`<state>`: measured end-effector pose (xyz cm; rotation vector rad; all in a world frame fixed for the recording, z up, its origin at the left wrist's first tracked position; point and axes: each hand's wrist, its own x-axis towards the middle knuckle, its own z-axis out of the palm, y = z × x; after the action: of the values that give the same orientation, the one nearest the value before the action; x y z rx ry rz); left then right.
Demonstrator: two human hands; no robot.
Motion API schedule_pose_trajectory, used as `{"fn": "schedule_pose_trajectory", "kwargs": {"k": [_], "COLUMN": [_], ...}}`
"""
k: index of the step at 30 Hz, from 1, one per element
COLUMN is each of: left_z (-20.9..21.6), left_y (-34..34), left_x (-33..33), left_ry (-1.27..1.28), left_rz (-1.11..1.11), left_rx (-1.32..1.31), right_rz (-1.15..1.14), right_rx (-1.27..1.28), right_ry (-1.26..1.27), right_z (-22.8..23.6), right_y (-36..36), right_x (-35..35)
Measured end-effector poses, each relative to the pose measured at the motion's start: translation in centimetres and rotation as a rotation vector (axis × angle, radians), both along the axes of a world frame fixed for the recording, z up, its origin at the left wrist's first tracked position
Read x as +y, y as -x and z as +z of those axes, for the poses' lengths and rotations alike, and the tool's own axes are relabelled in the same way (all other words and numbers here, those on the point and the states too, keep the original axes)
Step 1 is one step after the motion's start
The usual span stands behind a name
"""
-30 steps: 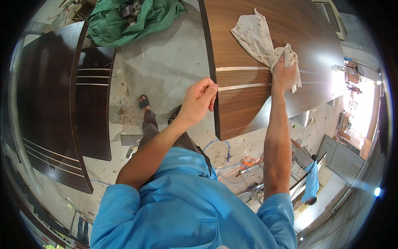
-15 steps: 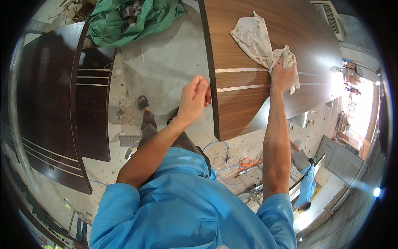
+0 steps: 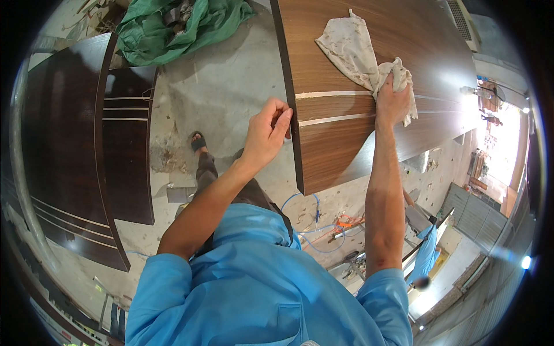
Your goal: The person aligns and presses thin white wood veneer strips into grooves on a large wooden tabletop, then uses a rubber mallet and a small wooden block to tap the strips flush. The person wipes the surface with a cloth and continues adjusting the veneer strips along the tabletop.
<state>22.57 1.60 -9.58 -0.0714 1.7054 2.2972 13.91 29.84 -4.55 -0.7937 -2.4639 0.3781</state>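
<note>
A brown wood-grain panel (image 3: 334, 147) with two pale inlaid strips lies flat on the right. My right hand (image 3: 395, 102) grips a crumpled, stained white rag (image 3: 351, 51) and presses it on the panel over the strips. The rag's loose end spreads out to the far left of that hand. Beside the panel's dark left edge is my left hand (image 3: 269, 130), its fingers curled and the thumb drawn in against them. Whatever those fingers hold, if anything, is hidden.
Dark panels (image 3: 63, 138) with pale strips stand at the left. A green sheet (image 3: 173, 34) is bundled on the floor at the far left. A blue hose (image 3: 317, 210) and an orange tool (image 3: 348, 221) lie below the panel. Another person in blue (image 3: 427, 254) is at lower right.
My left hand has shifted slightly up and left, keeping its fingers curled by the panel's edge. My right hand stays on the rag in almost the same place. The view has shifted slightly.
</note>
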Motion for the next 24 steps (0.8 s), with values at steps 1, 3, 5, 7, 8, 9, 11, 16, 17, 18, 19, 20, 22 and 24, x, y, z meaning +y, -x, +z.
{"fn": "schedule_pose_trajectory", "kwargs": {"k": [1,3,5,7,8,9,11,16,17,18,19,20,22,24], "left_z": [0.3,0.9,1.5,1.9,2.0,2.1,2.3,2.9,3.0,3.2,3.4,3.6,3.9,4.1], "left_y": [0.0,0.0,0.2,0.6,0.7,0.7,0.7,1.1,1.6,2.1,2.7,3.3,4.1,4.3], "left_x": [0.0,-0.1,-0.1,-0.1,-0.2,-0.2,-0.5,-1.3,-1.5,-1.7,-1.8,-1.9,-2.3,-2.9], "left_ry": [0.004,0.155,0.249,0.251,0.234,0.196,0.074,0.054,0.129,0.234,0.346,0.366,0.372,0.317], "left_rz": [-0.026,-0.091,-0.134,-0.131,-0.148,-0.152,-0.149,-0.238,-0.299,-0.369,-0.440,-0.479,-0.550,-0.570], "left_rx": [-0.059,0.008,0.015,0.020,-0.033,-0.050,-0.097,-0.142,-0.112,-0.126,-0.147,-0.174,-0.190,-0.167], "right_rz": [0.007,-0.007,-0.017,-0.024,-0.027,-0.032,-0.036,-0.033,-0.027,-0.015,-0.001,-0.005,-0.012,-0.053], "right_rx": [0.008,0.002,-0.007,-0.014,-0.020,-0.023,-0.024,-0.033,-0.028,-0.026,-0.022,-0.023,-0.020,-0.061], "right_ry": [0.008,-0.014,-0.003,0.033,0.023,0.009,-0.001,-0.005,0.015,0.032,0.047,0.048,0.054,0.046], "right_z": [0.0,-0.1,-0.1,-0.1,-0.2,-0.2,-0.3,-0.2,-0.1,0.0,0.1,0.1,0.2,0.1], "right_y": [0.0,-0.1,-0.1,-0.1,0.0,0.0,0.0,-0.1,-0.1,-0.2,-0.2,-0.2,-0.2,-0.2], "right_x": [0.0,0.0,0.0,0.1,0.1,0.1,0.1,0.0,0.0,-0.1,-0.1,-0.2,-0.2,-0.2]}}
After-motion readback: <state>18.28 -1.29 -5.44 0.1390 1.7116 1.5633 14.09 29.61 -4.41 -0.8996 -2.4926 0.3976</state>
